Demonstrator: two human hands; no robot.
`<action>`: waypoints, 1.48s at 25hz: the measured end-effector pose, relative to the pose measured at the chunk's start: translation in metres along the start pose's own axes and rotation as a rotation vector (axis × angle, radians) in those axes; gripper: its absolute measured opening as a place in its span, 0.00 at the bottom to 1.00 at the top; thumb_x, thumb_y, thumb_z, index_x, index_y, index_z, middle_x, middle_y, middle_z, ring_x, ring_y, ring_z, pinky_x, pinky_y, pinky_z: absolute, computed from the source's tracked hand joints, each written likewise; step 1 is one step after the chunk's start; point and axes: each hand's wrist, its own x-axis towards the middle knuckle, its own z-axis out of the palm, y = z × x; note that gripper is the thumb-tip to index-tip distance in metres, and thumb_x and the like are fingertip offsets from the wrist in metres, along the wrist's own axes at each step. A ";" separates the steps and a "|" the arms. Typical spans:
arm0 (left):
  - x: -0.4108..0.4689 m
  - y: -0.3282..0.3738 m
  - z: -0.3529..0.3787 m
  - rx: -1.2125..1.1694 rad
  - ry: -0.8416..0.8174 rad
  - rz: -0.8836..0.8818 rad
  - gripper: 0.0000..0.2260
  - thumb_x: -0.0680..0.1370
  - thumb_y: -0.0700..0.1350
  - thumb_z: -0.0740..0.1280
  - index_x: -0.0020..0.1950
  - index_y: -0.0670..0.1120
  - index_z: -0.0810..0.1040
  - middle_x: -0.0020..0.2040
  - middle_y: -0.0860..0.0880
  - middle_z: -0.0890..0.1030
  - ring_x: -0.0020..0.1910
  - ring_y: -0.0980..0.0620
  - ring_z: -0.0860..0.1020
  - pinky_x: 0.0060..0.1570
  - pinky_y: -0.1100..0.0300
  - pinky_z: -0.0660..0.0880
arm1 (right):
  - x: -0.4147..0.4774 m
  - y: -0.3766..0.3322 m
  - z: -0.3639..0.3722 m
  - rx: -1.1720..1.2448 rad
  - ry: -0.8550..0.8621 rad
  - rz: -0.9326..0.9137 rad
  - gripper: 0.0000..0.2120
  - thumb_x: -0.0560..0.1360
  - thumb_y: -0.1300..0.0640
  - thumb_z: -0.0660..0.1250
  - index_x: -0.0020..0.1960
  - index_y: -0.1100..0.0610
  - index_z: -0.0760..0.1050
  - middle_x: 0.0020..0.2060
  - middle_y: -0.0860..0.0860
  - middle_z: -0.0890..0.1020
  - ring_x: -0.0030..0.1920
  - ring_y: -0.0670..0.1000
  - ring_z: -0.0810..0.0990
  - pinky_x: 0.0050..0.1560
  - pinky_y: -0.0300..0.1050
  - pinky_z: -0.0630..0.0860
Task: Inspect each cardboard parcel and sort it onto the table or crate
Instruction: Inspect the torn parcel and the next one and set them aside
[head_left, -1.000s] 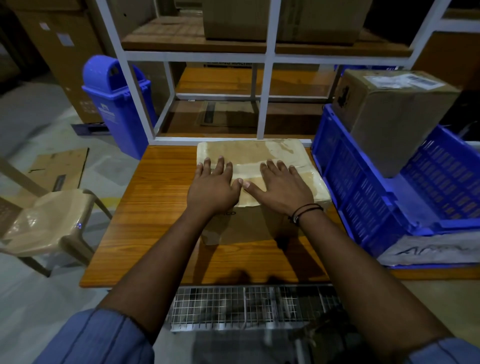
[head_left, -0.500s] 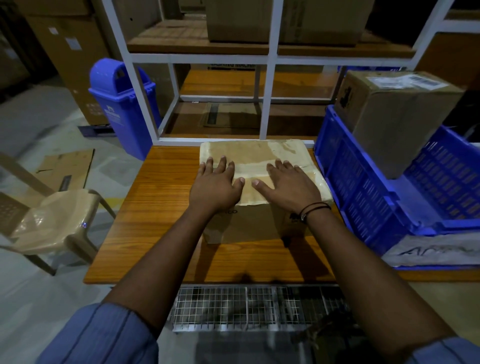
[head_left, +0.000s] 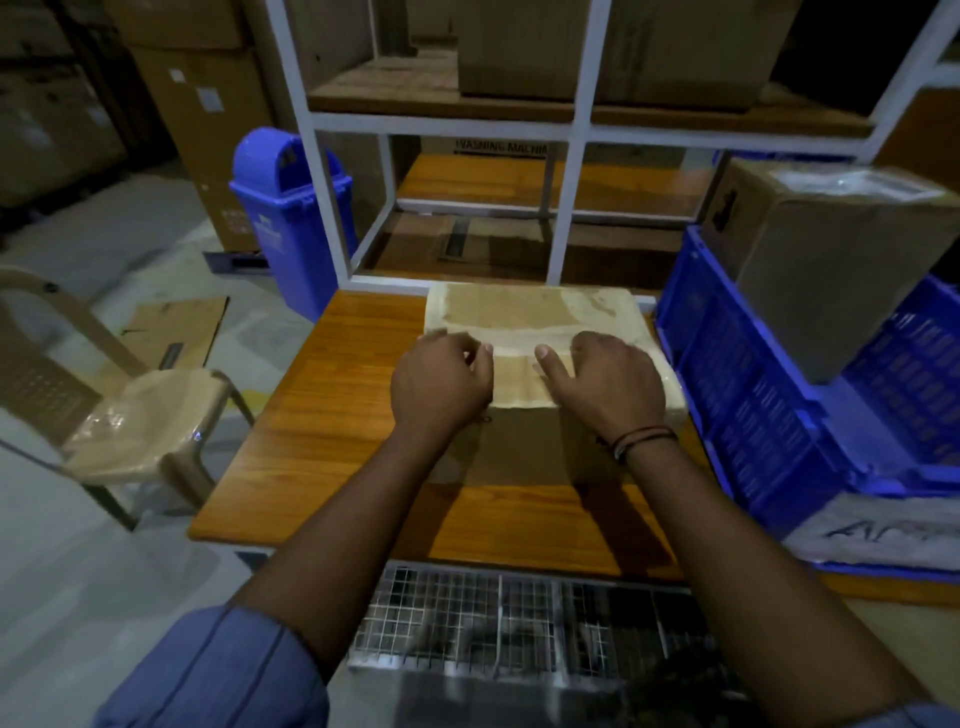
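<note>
Left grip (head_left: 441, 379), right grip (head_left: 608, 384): both curled closed, empty, atop taped cardboard parcel (head_left: 530, 312). Likely risk: a shove skids it into blue crate (head_left: 727, 374).

Left hand (head_left: 441, 384) and right hand (head_left: 609, 387) rest curled atop the parcel (head_left: 524, 312).
</note>
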 end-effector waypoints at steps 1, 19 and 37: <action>0.002 -0.001 0.001 -0.004 -0.012 0.004 0.19 0.80 0.60 0.61 0.54 0.51 0.87 0.47 0.51 0.85 0.43 0.53 0.80 0.37 0.56 0.79 | -0.003 -0.001 -0.003 0.046 0.063 0.031 0.31 0.80 0.30 0.49 0.50 0.55 0.77 0.45 0.54 0.81 0.44 0.54 0.77 0.45 0.49 0.68; -0.029 -0.033 -0.021 -0.169 -0.276 0.062 0.45 0.66 0.76 0.70 0.77 0.55 0.74 0.84 0.50 0.61 0.79 0.46 0.65 0.69 0.46 0.73 | -0.036 0.021 -0.038 -0.101 -0.373 0.028 0.49 0.69 0.15 0.47 0.81 0.42 0.60 0.83 0.47 0.59 0.82 0.61 0.53 0.71 0.79 0.56; 0.039 0.022 -0.023 0.179 -0.027 0.167 0.38 0.83 0.69 0.43 0.85 0.48 0.40 0.84 0.41 0.37 0.81 0.31 0.35 0.79 0.34 0.39 | 0.025 -0.036 -0.038 -0.125 0.244 0.011 0.39 0.83 0.33 0.43 0.85 0.57 0.49 0.84 0.59 0.46 0.84 0.61 0.42 0.79 0.70 0.41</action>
